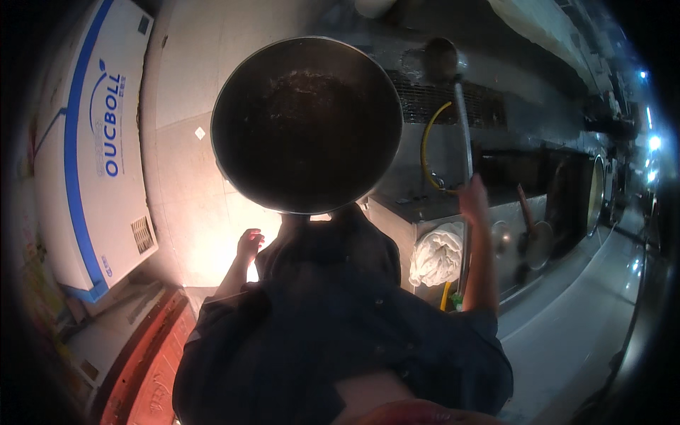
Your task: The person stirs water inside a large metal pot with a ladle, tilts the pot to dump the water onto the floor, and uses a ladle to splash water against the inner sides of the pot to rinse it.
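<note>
A large dark wok [308, 138] fills the space in front of my body, its round rim facing the camera. The inside is blackened, with a rough, paler patch in its upper part. To its right, my right hand [473, 199] grips the long metal handle of a ladle [463, 122]. The ladle's dark round bowl is at the far end, blurred, beyond the right side of the wok. My left hand [251, 244] hangs at my left side, below the wok's rim. Its fingers are loosely curled, and nothing shows in them.
A white chest freezer [114, 175] with blue trim stands at left, above a red crate [159, 356]. On the right are a metal counter [441, 206], a bunched white cloth [438, 255], a yellow hose [424, 143] and a round utensil with a brown handle [539, 244].
</note>
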The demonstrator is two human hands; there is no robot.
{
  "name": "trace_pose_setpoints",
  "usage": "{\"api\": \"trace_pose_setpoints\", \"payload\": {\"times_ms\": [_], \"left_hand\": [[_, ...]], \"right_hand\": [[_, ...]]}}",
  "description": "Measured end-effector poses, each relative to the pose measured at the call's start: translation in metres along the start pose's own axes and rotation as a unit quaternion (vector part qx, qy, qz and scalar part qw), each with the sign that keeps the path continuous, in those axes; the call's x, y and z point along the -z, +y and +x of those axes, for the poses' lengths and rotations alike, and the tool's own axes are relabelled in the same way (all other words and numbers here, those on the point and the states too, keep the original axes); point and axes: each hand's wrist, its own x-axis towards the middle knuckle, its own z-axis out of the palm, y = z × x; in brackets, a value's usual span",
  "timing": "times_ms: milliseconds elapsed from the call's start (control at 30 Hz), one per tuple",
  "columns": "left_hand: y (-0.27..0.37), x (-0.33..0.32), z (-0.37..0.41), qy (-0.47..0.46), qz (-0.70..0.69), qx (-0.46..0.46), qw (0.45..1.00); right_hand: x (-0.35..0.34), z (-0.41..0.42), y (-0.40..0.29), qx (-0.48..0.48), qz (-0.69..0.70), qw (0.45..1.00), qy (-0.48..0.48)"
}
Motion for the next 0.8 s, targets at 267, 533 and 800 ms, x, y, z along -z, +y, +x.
{"api": "trace_pose_setpoints", "payload": {"times_ms": [267,533,800], "left_hand": [[-0.172,0.024,0.002,0.066,0.063,-0.010,0.996],[-0.167,0.038,-0.085,0.139,-0.093,0.096,0.981],[-0.178,0.026,-0.167,0.128,0.093,0.104,0.982]], "right_hand": [[-0.004,0.006,-0.031,0.018,-0.241,0.960,0.138],[-0.162,0.030,-0.067,0.338,-0.227,0.913,0.011],[-0.386,0.079,-0.121,0.094,0.168,0.847,-0.495]]}}
